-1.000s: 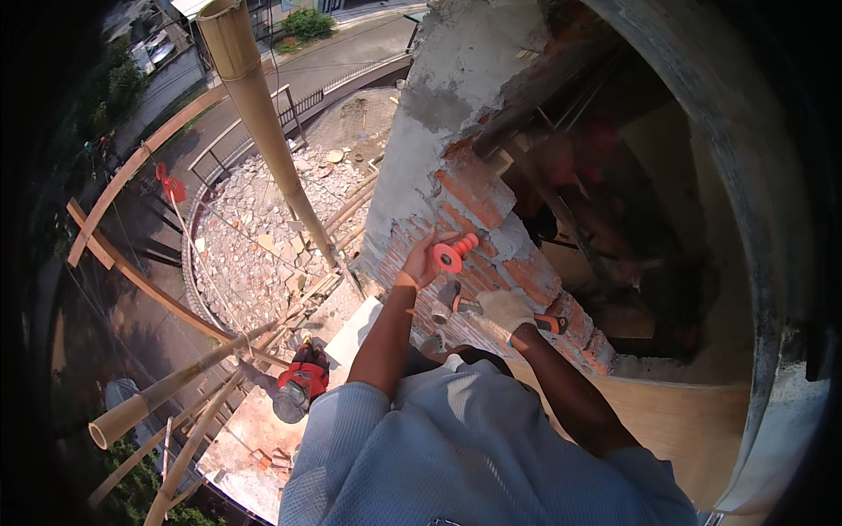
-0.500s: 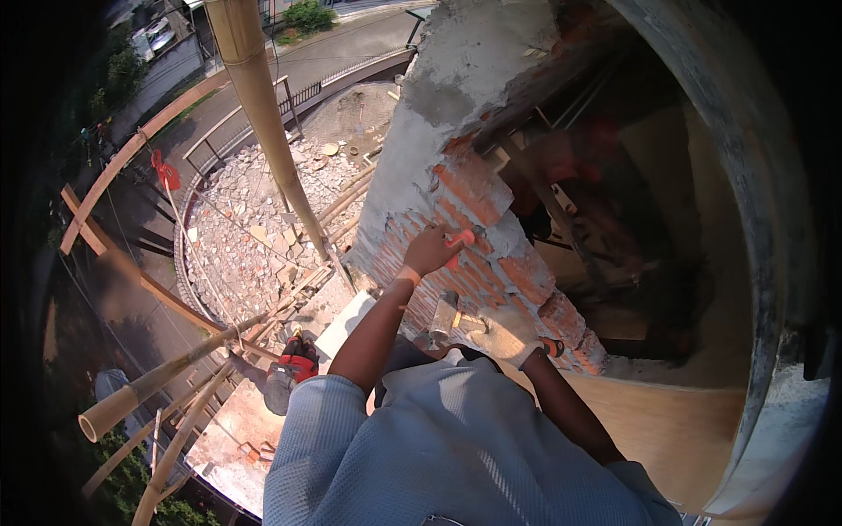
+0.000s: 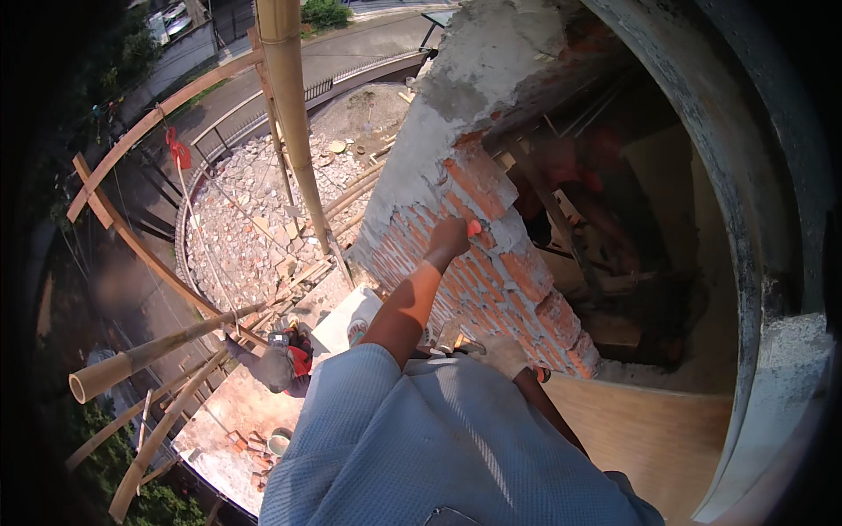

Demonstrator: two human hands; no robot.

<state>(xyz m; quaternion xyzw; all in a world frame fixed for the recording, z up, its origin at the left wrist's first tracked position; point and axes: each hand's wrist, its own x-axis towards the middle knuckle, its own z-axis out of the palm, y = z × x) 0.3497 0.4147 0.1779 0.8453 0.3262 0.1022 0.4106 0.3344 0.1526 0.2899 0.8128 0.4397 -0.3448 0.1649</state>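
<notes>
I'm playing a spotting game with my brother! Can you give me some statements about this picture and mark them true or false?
1. The left grip holds a red tool handle by the brick wall. True.
2. The right grip holds a hammer. True.
3. Both grips wear gloves. False: only the right one does; the left is bare.
4. The rubble lies right of the brick wall. False: it lies to the left.
5. The wearer's shirt is bright yellow. False: it is light blue.
</notes>
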